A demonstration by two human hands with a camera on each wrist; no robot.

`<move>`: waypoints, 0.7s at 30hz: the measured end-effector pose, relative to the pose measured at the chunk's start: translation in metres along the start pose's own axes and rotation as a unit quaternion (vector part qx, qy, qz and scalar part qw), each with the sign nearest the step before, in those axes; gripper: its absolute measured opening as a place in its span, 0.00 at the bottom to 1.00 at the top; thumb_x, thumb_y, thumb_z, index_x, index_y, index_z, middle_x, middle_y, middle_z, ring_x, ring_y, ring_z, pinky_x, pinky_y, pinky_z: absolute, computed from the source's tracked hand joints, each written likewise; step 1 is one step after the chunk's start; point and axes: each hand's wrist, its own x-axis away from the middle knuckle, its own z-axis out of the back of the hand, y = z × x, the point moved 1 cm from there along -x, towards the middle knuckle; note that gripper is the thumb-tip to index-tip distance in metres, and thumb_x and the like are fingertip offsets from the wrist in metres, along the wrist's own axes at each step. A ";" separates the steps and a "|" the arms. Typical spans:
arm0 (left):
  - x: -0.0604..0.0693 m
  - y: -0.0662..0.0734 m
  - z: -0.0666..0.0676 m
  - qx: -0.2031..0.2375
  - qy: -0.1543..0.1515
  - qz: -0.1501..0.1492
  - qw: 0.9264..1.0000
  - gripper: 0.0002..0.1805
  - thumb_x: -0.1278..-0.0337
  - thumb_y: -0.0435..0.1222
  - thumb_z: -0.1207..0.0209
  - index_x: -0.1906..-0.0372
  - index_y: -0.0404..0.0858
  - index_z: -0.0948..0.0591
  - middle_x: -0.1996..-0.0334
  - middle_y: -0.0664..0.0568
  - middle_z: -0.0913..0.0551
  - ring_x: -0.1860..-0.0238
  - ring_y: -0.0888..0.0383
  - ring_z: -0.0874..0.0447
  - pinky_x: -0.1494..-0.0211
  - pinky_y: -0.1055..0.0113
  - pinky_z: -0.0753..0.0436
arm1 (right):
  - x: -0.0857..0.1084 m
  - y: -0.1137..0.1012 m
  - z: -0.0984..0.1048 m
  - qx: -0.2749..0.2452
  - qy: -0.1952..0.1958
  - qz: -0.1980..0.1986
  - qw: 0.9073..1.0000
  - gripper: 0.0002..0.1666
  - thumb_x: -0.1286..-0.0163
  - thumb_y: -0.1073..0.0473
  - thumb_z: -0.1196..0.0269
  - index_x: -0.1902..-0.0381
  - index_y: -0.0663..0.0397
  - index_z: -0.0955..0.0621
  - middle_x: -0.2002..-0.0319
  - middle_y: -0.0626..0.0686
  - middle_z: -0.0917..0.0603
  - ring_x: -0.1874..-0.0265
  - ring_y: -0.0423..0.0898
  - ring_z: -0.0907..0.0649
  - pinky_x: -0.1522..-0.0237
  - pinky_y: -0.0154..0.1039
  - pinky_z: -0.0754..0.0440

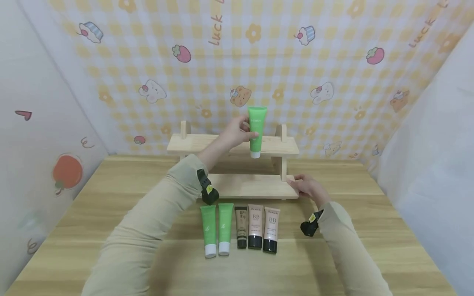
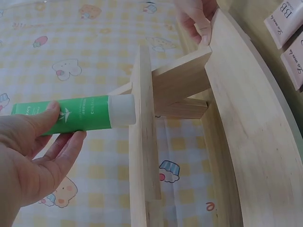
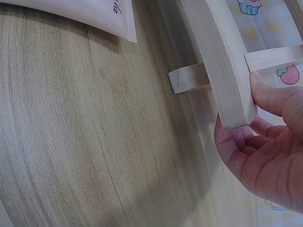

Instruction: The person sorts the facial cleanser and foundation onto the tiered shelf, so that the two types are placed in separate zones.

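My left hand [image 1: 237,132] grips a green squeeze tube [image 1: 257,131] with a white cap, held upright with the cap down. In the head view the tube overlaps the upper board of a two-tier wooden shelf [image 1: 207,142]. The left wrist view puts its white cap [image 2: 122,109] right by the edge of that upper board [image 2: 142,142]; whether they touch I cannot tell. At the lower board's right end [image 1: 259,187], my right hand [image 1: 306,187] holds the wood, thumb on top and fingers curled beneath, as the right wrist view shows.
Before the shelf, a row of tubes lies on the wooden table [image 1: 333,263]: two green tubes [image 1: 209,226], a small brown tube [image 1: 241,226] and two pink BB cream tubes [image 1: 255,224] with black caps. A yellow checked cloth [image 1: 222,74] hangs behind.
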 end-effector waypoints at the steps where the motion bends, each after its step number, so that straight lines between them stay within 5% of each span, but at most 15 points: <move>1: -0.001 -0.001 -0.001 -0.003 0.004 -0.003 1.000 0.22 0.47 0.35 0.39 0.47 0.37 0.30 0.57 0.44 0.25 0.55 0.52 0.24 0.48 0.61 0.19 | 0.000 0.001 -0.001 -0.002 0.001 0.002 1.000 0.36 0.31 0.51 0.47 0.36 0.71 0.43 0.59 0.56 0.25 0.72 0.37 0.23 0.68 0.28 0.21; 21: -0.035 -0.002 -0.013 -0.043 0.056 -0.058 0.996 0.22 0.46 0.37 0.40 0.45 0.40 0.30 0.55 0.46 0.22 0.52 0.53 0.24 0.50 0.60 0.20 | 0.000 0.001 0.000 0.027 0.018 -0.006 0.999 0.37 0.33 0.49 0.46 0.36 0.69 0.42 0.54 0.59 0.25 0.67 0.40 0.23 0.64 0.30 0.23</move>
